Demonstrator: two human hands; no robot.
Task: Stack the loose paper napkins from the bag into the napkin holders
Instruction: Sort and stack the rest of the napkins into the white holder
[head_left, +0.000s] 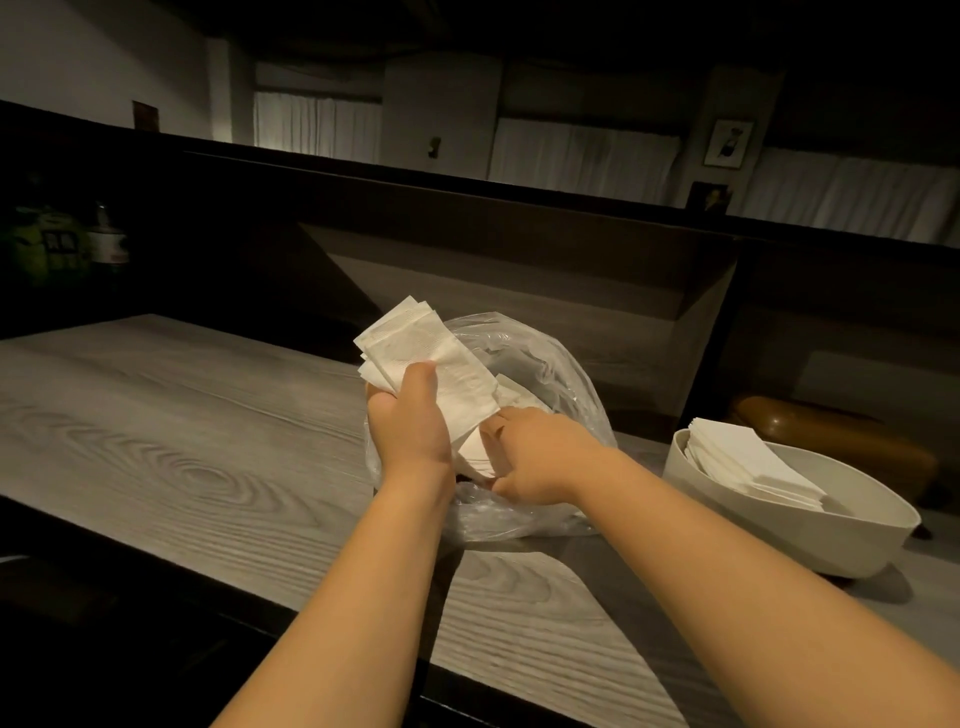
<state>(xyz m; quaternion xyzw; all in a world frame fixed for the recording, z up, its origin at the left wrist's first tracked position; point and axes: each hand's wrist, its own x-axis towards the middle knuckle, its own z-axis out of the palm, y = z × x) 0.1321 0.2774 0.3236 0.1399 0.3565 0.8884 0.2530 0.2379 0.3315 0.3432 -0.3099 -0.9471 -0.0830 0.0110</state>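
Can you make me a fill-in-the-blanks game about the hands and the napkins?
1. The left hand holds a bunch of white paper ____.
2. The right hand reaches into the clear ____ bag.
3. The white oval napkin holder sits to the ____ of the bag.

Missing words: napkins, plastic, right

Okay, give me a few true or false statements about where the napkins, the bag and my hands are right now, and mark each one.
1. The left hand grips a bundle of napkins above the plastic bag. True.
2. The right hand rests flat on the table. False: it reaches into the bag's mouth.
3. The white holder on the right has napkins in it. True.
4. The bag lies inside the holder. False: it sits on the table beside it.
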